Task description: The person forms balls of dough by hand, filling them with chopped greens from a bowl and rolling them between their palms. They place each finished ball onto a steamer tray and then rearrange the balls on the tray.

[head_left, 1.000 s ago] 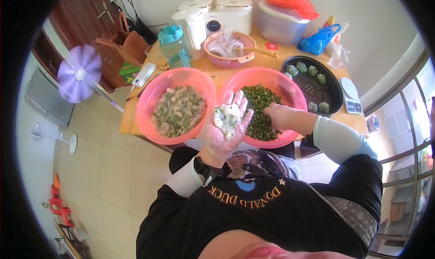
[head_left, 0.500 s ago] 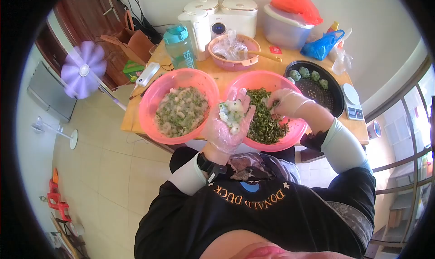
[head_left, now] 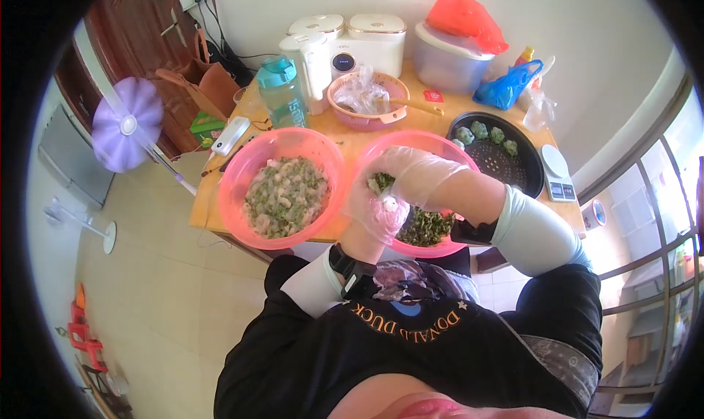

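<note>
My left hand (head_left: 374, 206), in a clear plastic glove, is cupped around a pale shrimp mixture (head_left: 389, 205) with chopped greens on it. Over it lies my gloved right hand (head_left: 411, 171), its fingers at the greens and partly hidden, so what they grip does not show. Both hands are above the right pink bowl (head_left: 440, 250), which holds dark chopped greens (head_left: 425, 228). The left pink bowl (head_left: 233, 212) contains shrimp mixed with green bits (head_left: 286, 197). Several green-flecked balls (head_left: 497, 134) sit in a round black pan (head_left: 534, 173) at the right.
A white scale (head_left: 559, 171) stands at the table's right edge. Behind the bowls are a teal bottle (head_left: 282, 96), a pink basket (head_left: 367, 118) with plastic bags, a white appliance (head_left: 374, 45), a lidded tub (head_left: 451, 63) and a blue bag (head_left: 506, 87). A purple fan (head_left: 127, 124) stands left.
My right hand has moved left from the greens bowl onto the mixture in my left hand. Greens now lie there. The whole view has shifted slightly.
</note>
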Tool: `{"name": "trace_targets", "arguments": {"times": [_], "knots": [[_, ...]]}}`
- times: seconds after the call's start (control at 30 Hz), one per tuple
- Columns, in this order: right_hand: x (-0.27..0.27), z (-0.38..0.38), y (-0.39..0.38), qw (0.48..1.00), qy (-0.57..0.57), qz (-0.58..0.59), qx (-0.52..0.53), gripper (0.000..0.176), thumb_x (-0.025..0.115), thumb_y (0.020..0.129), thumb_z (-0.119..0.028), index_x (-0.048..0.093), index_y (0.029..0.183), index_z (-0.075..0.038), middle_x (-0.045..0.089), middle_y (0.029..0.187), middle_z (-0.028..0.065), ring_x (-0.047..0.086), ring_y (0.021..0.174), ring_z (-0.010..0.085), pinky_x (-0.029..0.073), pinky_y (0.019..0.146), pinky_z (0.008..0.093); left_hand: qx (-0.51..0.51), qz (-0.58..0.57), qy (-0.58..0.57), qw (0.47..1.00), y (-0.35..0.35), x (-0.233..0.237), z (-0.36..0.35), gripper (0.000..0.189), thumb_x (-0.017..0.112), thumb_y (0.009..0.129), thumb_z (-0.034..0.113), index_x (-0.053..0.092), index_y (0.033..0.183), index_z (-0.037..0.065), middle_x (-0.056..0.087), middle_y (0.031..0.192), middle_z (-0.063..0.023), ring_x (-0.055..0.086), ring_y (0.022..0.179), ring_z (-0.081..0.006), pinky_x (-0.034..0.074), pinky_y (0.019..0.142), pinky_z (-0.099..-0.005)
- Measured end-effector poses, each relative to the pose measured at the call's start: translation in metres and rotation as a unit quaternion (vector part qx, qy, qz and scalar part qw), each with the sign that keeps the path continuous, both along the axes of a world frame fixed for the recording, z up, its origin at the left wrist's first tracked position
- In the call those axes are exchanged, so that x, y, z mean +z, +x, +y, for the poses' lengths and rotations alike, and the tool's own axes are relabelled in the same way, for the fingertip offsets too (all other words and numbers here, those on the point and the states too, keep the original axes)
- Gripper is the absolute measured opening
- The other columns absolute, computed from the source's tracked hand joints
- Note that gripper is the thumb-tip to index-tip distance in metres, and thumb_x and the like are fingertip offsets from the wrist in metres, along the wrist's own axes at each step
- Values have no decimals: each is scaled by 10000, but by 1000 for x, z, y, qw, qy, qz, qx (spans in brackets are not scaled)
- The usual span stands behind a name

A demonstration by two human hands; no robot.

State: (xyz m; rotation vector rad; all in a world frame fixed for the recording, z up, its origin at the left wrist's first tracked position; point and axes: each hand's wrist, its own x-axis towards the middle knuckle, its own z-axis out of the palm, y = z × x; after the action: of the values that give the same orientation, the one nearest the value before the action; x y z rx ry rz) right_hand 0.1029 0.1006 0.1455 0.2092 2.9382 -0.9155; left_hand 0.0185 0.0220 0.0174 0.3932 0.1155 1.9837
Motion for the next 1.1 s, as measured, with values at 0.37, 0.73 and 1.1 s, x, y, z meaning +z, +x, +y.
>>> {"name": "trace_targets", "arguments": {"times": [0.37,0.73,1.1], "knots": [[-8,8,10,995,-35,38,-81,239,676,808,-58,696,1039,1,687,1032,149,670,932,279,517,847,355,-67,-158,59,983,-2,8,1,332,483,1028,334,622,1145,56,698,1061,-143,662,1032,-281,525,952,-438],[-15,37,68,986,-23,109,-123,153,713,794,-142,714,869,-8,677,836,171,665,731,255,526,721,367,-28,-176,-90,980,-2,18,-5,433,431,1030,473,549,1282,142,599,1298,-123,562,1218,-312,407,1051,-551],[-25,-20,32,963,-111,134,-207,313,709,757,-58,666,1060,7,658,893,173,654,914,281,501,823,377,-80,-137,-5,987,-9,6,-1,460,390,1018,419,542,1346,134,533,1406,-131,515,1293,-330,440,1040,-559]]}}
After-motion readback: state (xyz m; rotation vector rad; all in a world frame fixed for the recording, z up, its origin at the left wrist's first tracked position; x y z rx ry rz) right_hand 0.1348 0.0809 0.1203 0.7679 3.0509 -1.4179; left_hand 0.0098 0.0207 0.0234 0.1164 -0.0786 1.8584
